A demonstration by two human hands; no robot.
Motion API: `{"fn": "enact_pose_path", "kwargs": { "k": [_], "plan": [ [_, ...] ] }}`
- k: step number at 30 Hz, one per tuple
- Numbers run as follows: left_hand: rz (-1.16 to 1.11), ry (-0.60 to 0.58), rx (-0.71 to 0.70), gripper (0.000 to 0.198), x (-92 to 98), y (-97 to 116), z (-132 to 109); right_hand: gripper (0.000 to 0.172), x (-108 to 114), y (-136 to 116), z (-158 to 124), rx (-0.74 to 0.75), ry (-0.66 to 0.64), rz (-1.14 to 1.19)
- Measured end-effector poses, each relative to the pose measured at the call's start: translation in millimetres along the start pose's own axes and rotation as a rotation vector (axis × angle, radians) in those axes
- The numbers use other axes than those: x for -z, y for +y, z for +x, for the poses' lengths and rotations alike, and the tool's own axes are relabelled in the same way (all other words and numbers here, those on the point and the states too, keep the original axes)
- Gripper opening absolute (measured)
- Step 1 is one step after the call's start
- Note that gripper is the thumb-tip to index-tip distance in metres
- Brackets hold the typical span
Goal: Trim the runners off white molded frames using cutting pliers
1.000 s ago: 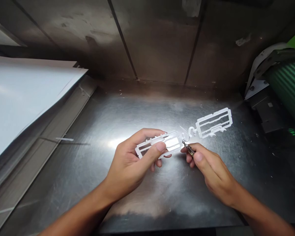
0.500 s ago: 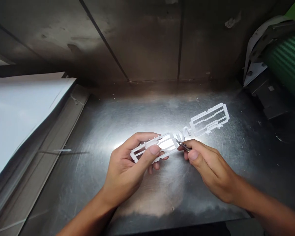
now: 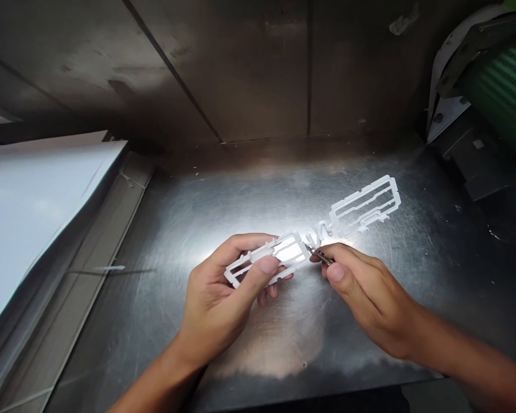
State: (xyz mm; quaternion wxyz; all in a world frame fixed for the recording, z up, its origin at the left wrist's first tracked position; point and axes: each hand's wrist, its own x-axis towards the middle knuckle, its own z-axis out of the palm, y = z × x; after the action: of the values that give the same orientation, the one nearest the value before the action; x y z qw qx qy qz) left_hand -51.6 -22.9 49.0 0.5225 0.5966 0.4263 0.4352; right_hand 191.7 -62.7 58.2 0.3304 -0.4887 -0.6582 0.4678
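Workshop, industrial type: scratched stainless-steel workbench (image 3: pixel 163 229); seamed, stained sheet-metal wall panels (image 3: pixel 241 74); large white sheets (image 3: pixel 34 223) beside the bench's left edge; green ribbed machine housing (image 3: pixel 507 86) off its back right corner

The single view comes from a camera worn on the person's head; it faces forward and down across a steel table (image 3: pixel 155 229), close above the fingers of both hands; the left hand (image 3: pixel 219 304) and right hand (image 3: pixel 370 298) sit low in the frame, just either side of the middle, with forearms entering from the bottom edge; a metal wall (image 3: pixel 249 69) fills the top, beyond the fingers; a white sheet (image 3: pixel 30 218) lies well left of them, and a green ribbed cover (image 3: pixel 503 86) well right.
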Motion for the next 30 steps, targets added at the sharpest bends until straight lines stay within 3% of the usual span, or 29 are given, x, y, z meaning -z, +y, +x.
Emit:
{"fn": "enact_pose_path", "kwargs": {
  "k": [8,14,17,21,26,30],
  "plan": [
    [-0.001,0.057,0.025,0.013,-7.2,5,0,0.044,0,2,-1,0.014,-0.007,-0.094],
    [-0.032,0.026,0.093,0.019,-4.8,2,2,0.043,-2,6,0,0.096,0.046,-0.177],
    [0.089,-0.006,0.082,0.025,4.3,5,7,0.041,-5,9,0,0.129,0.08,-0.282],
    [0.31,0.026,-0.047,0.031,13.7,13,10,0.047,-15,14,-1,0.184,0.066,-0.516],
    [0.413,-0.2,-0.053,0.032,11.7,14,14,0.052,-33,18,-6,0.261,-0.04,-0.72],
    [0.257,-0.248,0.014,0.024,10.4,-2,21,0.047,-39,18,-7,0.303,-0.05,-0.754]
  ]
}}
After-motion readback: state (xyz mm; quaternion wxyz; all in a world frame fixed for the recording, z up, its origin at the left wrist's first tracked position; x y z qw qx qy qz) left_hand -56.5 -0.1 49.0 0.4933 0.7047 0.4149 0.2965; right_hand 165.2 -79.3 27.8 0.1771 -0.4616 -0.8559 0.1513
